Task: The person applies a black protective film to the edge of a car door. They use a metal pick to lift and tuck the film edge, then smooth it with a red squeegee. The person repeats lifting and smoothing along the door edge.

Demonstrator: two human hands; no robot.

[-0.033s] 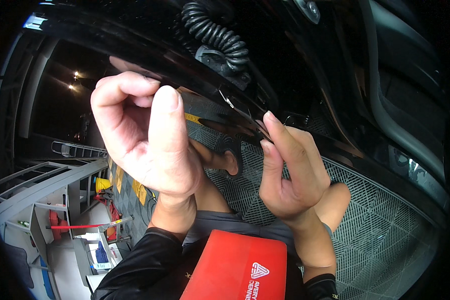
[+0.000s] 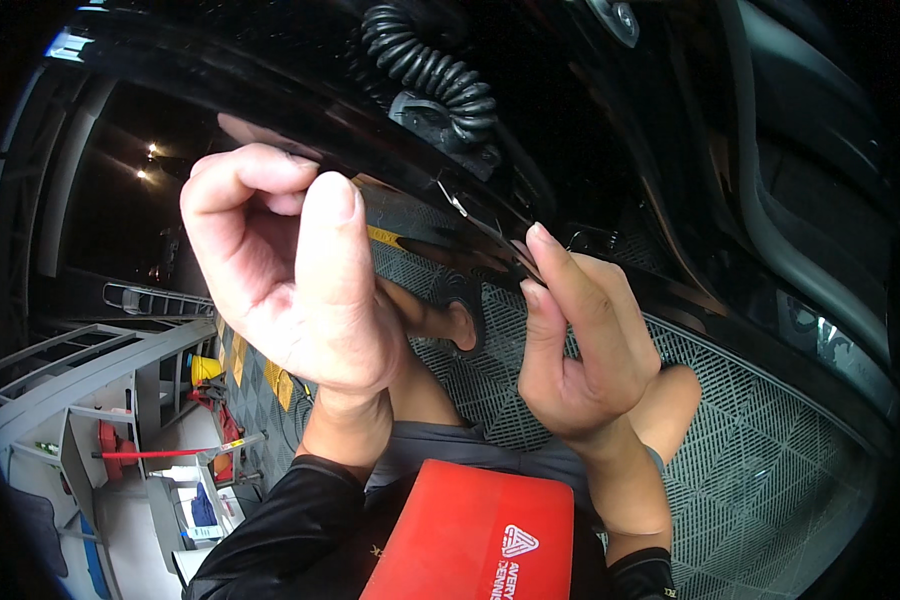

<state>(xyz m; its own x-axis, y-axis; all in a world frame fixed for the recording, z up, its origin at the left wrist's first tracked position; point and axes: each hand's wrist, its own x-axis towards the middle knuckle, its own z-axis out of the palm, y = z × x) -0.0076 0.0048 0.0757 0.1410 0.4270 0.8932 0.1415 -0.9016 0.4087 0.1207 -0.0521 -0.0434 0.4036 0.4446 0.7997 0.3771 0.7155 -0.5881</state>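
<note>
Glossy black panel edge (image 2: 490,235), thin and slippery, pinched mid-frame by right hand (image 2: 580,340). Left hand (image 2: 280,270) curled loosely upper left, thumb pressing; best gripped at the lip.

A grey floor (image 2: 770,470) with a grid of little squares is lying below. A yellow thing (image 2: 206,368) is sitting on it far off.

two bare hands, left (image 2: 290,270) and right (image 2: 575,335); one glossy black car panel (image 2: 300,90); one coiled black rubber hose (image 2: 430,70); one flat red plastic squeegee (image 2: 470,540) (partly cropped).
</note>
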